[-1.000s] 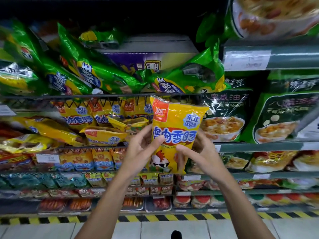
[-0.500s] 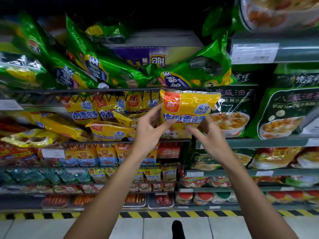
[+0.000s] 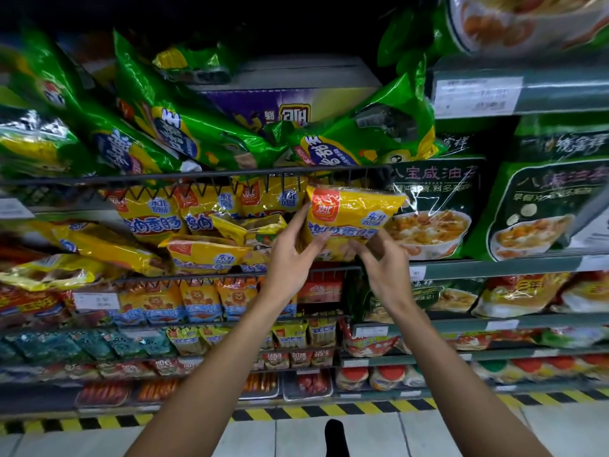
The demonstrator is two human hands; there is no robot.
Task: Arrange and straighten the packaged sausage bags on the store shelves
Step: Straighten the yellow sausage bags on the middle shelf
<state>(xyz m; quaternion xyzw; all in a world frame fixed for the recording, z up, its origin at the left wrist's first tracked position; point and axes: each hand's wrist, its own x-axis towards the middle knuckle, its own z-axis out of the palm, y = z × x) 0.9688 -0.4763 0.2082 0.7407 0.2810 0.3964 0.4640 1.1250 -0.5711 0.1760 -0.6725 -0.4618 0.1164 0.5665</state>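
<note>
Head view: both bare arms reach up to a wire shelf [image 3: 197, 174] stocked with sausage packs. The left hand [image 3: 291, 255] and the right hand [image 3: 384, 262] hold one yellow sausage bag [image 3: 351, 212] between them, at the right end of the yellow row, its top tucked just under the wire rack's front edge. The left thumb and fingers pinch the bag's left edge; the right hand's fingers curl against its lower right side, grasping it from below. The bag tilts back, its orange logo corner at upper left. To its left, more yellow sausage bags [image 3: 155, 216] stand in the row behind, and several others lie slumped and askew in front of them. On the shelf above, green sausage bags [image 3: 184, 133] lean in a loose pile in front of a purple carton [image 3: 280, 103]. Just right of the held bag stand dark green food packs [image 3: 431, 206] printed with a bowl. A yellow-and-black striped strip [image 3: 379, 409] runs along the shelving's base above the tiled floor.
</note>
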